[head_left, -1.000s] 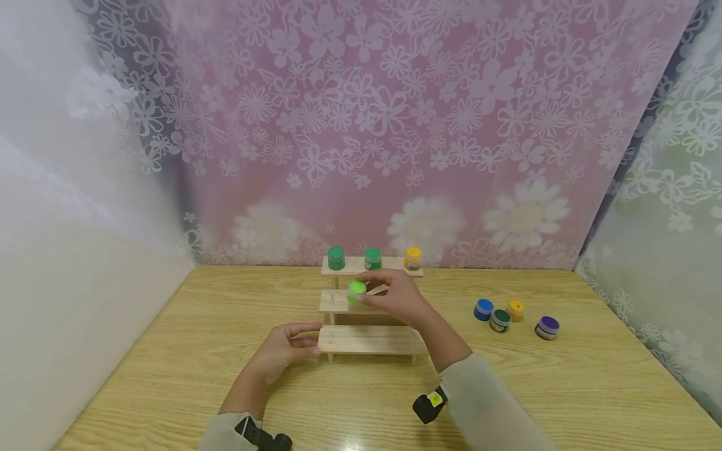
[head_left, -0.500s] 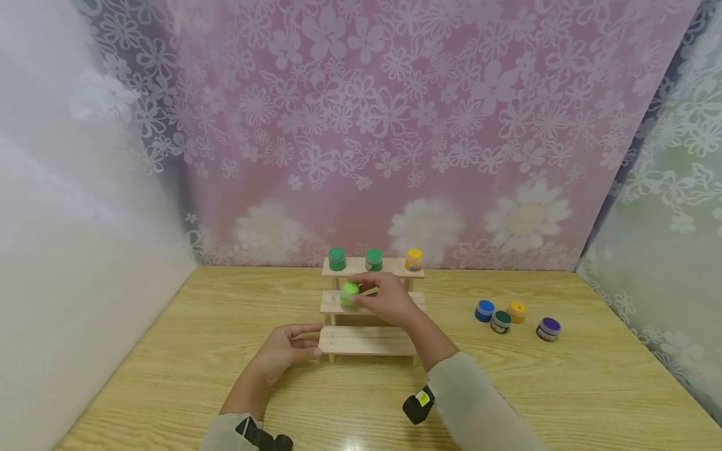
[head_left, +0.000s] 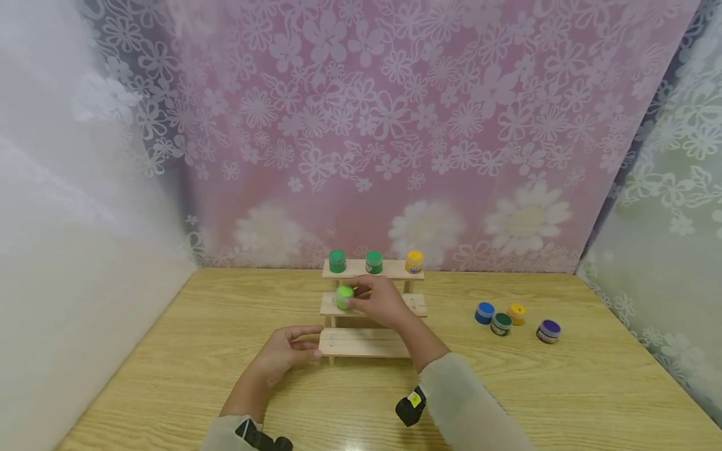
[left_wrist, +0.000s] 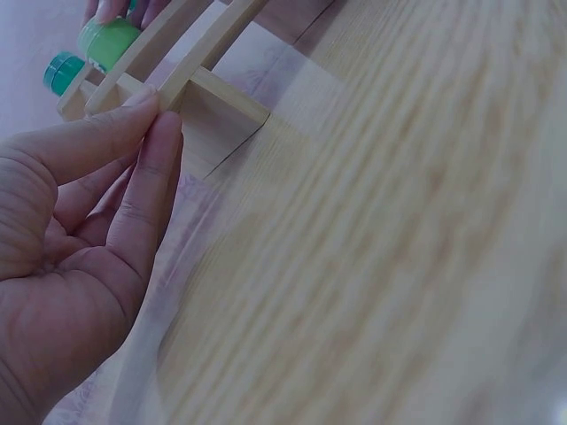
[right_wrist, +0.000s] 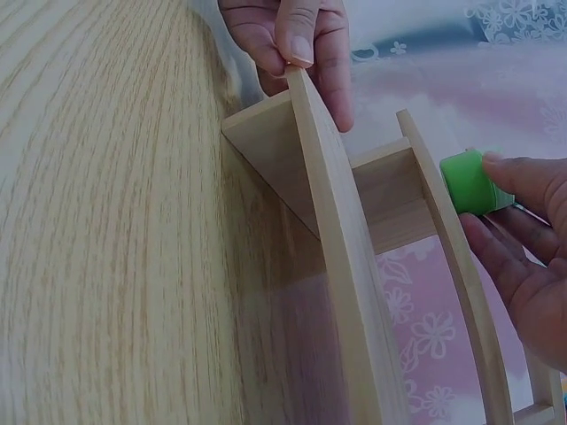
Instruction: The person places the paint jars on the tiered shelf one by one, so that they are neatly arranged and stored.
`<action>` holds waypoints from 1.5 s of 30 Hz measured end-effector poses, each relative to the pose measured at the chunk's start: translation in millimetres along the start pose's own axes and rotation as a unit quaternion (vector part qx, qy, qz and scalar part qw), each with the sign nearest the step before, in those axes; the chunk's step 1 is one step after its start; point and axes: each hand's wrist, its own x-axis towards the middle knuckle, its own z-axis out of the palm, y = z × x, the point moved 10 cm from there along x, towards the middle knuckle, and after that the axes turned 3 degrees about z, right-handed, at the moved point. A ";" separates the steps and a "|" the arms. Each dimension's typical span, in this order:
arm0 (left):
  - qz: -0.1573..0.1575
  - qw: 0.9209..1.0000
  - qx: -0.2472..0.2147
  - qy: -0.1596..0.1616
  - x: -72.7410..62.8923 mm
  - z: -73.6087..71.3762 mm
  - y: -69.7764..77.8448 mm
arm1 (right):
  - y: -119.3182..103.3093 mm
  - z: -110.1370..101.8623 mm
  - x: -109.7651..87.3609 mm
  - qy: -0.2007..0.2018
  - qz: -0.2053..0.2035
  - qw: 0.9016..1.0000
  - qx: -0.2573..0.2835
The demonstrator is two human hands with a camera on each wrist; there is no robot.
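Note:
A three-tier wooden display stand (head_left: 366, 342) stands on the table. My left hand (head_left: 286, 354) pinches the left end of its lowest step; in the left wrist view the thumb (left_wrist: 133, 106) and fingers meet at that corner. My right hand (head_left: 380, 302) holds a light green paint jar (head_left: 345, 298) between thumb and fingertips, upright at the left part of the middle step. From the right wrist view, the jar's base (right_wrist: 468, 181) is right at the step's surface. Along the top step sit two green jars (head_left: 337, 261) and a yellow jar (head_left: 414, 262).
To the right of the stand, a blue jar (head_left: 484, 312), a dark green jar (head_left: 501, 324) and another yellow jar (head_left: 516, 313) are grouped on the wooden table (head_left: 564, 388). A purple jar (head_left: 548, 331) lies slightly apart. Floral curtain (head_left: 361, 125) hangs behind.
My right hand has carried the light green jar leftward along the middle step, to near its left end. My left hand has kept its place on the lowest step.

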 end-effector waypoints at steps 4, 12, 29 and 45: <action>-0.001 1.000 0.002 -0.001 -0.8 -0.4 -0.8 | -1.5 3.1 0.7 0.000 -0.004 1.000 -0.004; 0.006 1.000 -0.001 0.000 -1.0 1.4 3.0 | -2.1 6.2 3.1 0.000 -0.002 1.000 -0.005; 0.006 1.000 0.002 -0.003 -0.4 0.1 0.8 | 8.7 1.7 -2.8 0.031 0.030 0.998 0.038; 0.001 1.000 0.007 0.006 -1.0 -1.3 -0.5 | 12.4 -20.4 -23.8 0.079 0.008 0.993 0.084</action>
